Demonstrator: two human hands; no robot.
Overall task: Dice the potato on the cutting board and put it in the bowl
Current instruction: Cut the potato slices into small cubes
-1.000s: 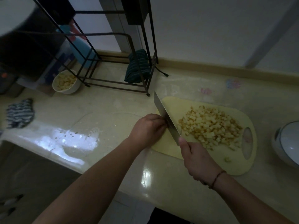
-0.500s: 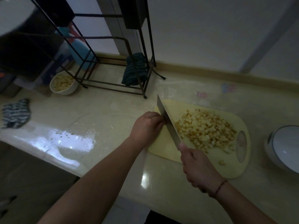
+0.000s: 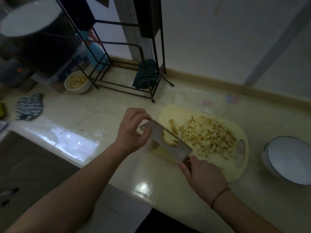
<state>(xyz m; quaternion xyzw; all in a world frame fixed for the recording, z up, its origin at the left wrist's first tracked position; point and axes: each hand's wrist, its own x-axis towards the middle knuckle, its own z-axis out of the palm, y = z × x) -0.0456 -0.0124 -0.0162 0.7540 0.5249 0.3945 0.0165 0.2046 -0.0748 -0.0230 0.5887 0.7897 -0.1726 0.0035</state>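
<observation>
A pale yellow cutting board (image 3: 171, 113) lies on the counter with a heap of diced potato (image 3: 208, 135) on its middle. My right hand (image 3: 203, 178) grips the handle of a cleaver (image 3: 178, 151), whose blade is tilted with its flat side up over the board's left end. A few uncut potato pieces (image 3: 168, 139) cling to the blade. My left hand (image 3: 132, 130) has its fingers curled at the blade's far end. A white bowl (image 3: 77, 89) with potato cubes in it stands far left by the rack.
A black wire rack (image 3: 117, 88) holding a dark striped cloth (image 3: 145, 76) stands behind the board. A second white bowl (image 3: 269, 158) sits right of the board. Another striped cloth (image 3: 29, 106) lies at the far left. A sink (image 3: 25, 165) drops off at lower left.
The cleaver has been lifted from its upright cutting stance and turned flat side up, with potato pieces on it. My left hand moved from the potato to the blade's far end.
</observation>
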